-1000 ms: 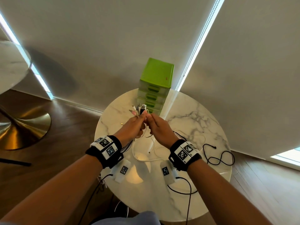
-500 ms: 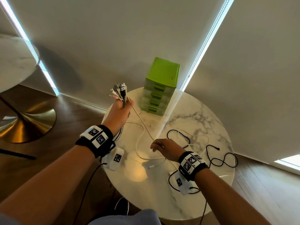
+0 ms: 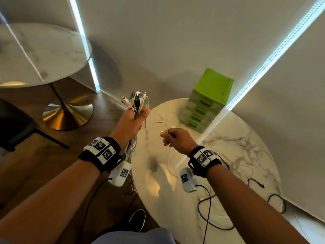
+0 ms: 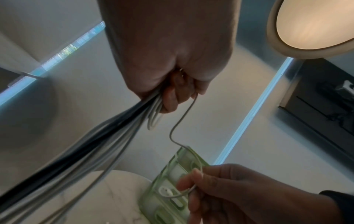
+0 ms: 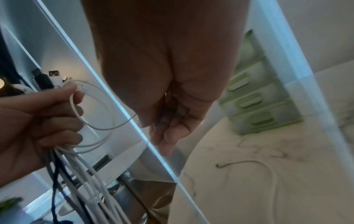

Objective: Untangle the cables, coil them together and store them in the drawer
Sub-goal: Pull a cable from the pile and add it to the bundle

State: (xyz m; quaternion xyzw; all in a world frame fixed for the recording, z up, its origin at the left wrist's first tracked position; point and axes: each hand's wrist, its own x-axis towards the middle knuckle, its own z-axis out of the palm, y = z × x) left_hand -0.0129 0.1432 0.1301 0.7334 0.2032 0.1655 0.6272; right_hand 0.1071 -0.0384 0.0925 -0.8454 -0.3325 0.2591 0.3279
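Observation:
My left hand [image 3: 135, 118] is raised beside the table's left edge and grips a bundle of white and black cables [image 3: 137, 103], plugs pointing up, tails hanging below the wrist. From that fist [image 4: 172, 94] a thin white cable [image 4: 182, 121] loops over to my right hand [image 3: 173, 138], which pinches it near its plug end above the marble table [image 3: 237, 155]. In the right wrist view the right hand's fingers [image 5: 166, 128] curl round the cable loop [image 5: 107, 125]. The green drawer unit [image 3: 209, 97] stands at the table's far edge, its drawers closed.
Black cables [image 3: 211, 217] and a white cable [image 5: 268, 169] lie loose on the table's right and near side. A second marble table [image 3: 44, 55] on a brass base stands left, with a dark chair [image 3: 17, 129] below it. My shoe [image 3: 139, 219] is under the table edge.
The hands parted: the left lifted the bundle up and left, and the right slid down one white cable to the table, then rose with its end back toward the left hand.

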